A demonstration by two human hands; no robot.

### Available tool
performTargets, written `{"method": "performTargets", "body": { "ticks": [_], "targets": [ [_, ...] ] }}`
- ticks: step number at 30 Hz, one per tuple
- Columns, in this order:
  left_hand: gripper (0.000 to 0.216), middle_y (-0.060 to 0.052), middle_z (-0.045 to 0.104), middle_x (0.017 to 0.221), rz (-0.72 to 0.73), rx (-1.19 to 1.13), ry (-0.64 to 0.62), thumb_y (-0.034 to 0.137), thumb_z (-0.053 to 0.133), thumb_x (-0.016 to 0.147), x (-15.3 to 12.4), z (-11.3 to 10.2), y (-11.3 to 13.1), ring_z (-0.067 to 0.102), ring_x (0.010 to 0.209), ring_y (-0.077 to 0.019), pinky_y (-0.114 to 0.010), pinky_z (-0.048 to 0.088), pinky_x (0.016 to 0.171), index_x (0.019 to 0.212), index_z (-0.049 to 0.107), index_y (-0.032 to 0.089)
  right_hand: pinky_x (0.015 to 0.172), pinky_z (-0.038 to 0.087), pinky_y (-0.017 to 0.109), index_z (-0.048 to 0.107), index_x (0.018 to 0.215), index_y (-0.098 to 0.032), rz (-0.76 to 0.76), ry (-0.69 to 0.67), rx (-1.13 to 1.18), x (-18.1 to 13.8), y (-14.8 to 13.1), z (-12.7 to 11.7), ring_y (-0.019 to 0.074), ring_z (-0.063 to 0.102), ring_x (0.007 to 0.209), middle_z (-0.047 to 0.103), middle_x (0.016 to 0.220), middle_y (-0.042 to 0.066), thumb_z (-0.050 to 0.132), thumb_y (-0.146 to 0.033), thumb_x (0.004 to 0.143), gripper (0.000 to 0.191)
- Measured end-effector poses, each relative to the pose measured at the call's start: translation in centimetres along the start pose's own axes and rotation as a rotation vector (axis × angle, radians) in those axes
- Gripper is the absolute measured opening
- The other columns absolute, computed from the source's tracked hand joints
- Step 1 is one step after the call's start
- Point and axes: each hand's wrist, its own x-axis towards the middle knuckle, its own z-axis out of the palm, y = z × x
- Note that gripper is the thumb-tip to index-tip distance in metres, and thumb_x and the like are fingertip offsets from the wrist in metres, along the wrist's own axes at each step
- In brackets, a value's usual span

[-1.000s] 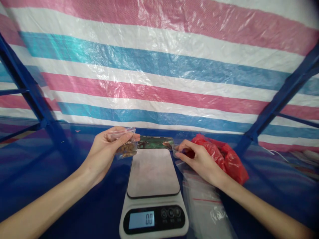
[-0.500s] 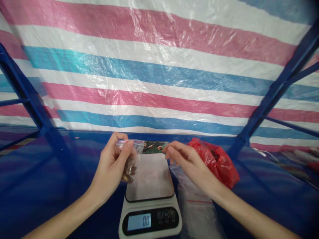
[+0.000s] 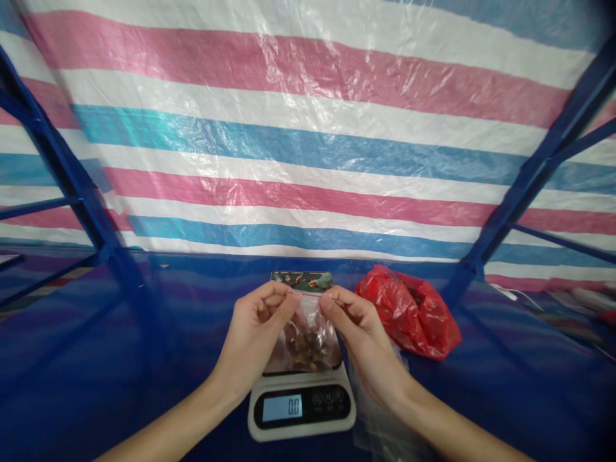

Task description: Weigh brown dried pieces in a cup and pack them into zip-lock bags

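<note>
A clear zip-lock bag (image 3: pixel 312 330) with small brown and yellowish pieces at its bottom hangs between my two hands. My left hand (image 3: pixel 262 324) pinches the left end of its top edge between thumb and finger. At the right end, my right hand (image 3: pixel 353 321) pinches the same edge. Behind and below the bag is a digital kitchen scale (image 3: pixel 332 410) with a white body; its display reads 0.0. The bag covers much of the weighing plate, and I cannot tell whether it touches it.
Right of the scale sits a crumpled red plastic bag (image 3: pixel 423 321) with dark contents. Flat clear bags (image 3: pixel 385 423) lie under my right forearm. A dark printed picture (image 3: pixel 301 280) is behind the scale. Blue frame bars (image 3: pixel 520 179) and a striped sheet (image 3: pixel 308 141) stand behind the blue surface.
The zip-lock bag has moved right, from beside the plate to in front of it. My right hand has come left and taken hold of its top edge. The display still reads 0.0.
</note>
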Motion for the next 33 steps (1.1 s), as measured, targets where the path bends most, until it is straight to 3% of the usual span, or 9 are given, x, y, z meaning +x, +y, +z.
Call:
{"method": "performTargets", "body": {
  "ticks": [6, 16, 26, 33],
  "targets": [
    [0.03, -0.002, 0.076, 0.074, 0.036, 0.073, 0.013, 0.045, 0.075, 0.094, -0.2, -0.7, 0.6, 0.068, 0.065, -0.0142, -0.024, 0.054, 0.065, 0.084, 0.073, 0.017, 0.071, 0.044, 0.027, 0.073, 0.089, -0.02, 0.032, -0.038, 0.037, -0.1, -0.2, -0.1, 0.0149, 0.056, 0.074, 0.065, 0.082, 0.0, 0.074, -0.048, 0.097, 0.029],
    [0.029, -0.003, 0.078, 0.078, 0.054, 0.233, 0.042, 0.047, 0.078, 0.091, -0.1, -1.3, 0.0, 0.071, 0.07, -0.0172, -0.026, 0.053, 0.068, 0.086, 0.075, 0.018, 0.067, 0.045, 0.024, 0.069, 0.085, -0.021, 0.041, 0.071, 0.115, 0.4, 0.0, -0.2, 0.0125, 0.055, 0.069, 0.064, 0.078, -0.002, 0.079, -0.045, 0.092, 0.027],
    [0.024, -0.002, 0.078, 0.079, 0.061, 0.229, 0.093, 0.042, 0.076, 0.093, 0.0, -1.4, -0.3, 0.07, 0.071, -0.0163, -0.025, 0.052, 0.07, 0.088, 0.075, 0.019, 0.046, 0.038, 0.024, 0.065, 0.078, -0.022, 0.138, 0.094, 0.165, -0.1, -0.1, -0.1, 0.0106, 0.05, 0.051, 0.062, 0.069, -0.004, 0.083, -0.045, 0.088, 0.031],
    [0.025, -0.004, 0.08, 0.091, 0.003, 0.183, -0.017, 0.044, 0.076, 0.094, -0.6, -0.8, -0.3, 0.071, 0.08, -0.0172, -0.025, 0.054, 0.076, 0.092, 0.077, 0.019, 0.062, 0.048, 0.024, 0.072, 0.08, -0.02, 0.076, 0.116, 0.111, -0.3, -0.4, 0.4, 0.0124, 0.057, 0.066, 0.067, 0.076, 0.0, 0.084, -0.045, 0.089, 0.028]
  ]
}}
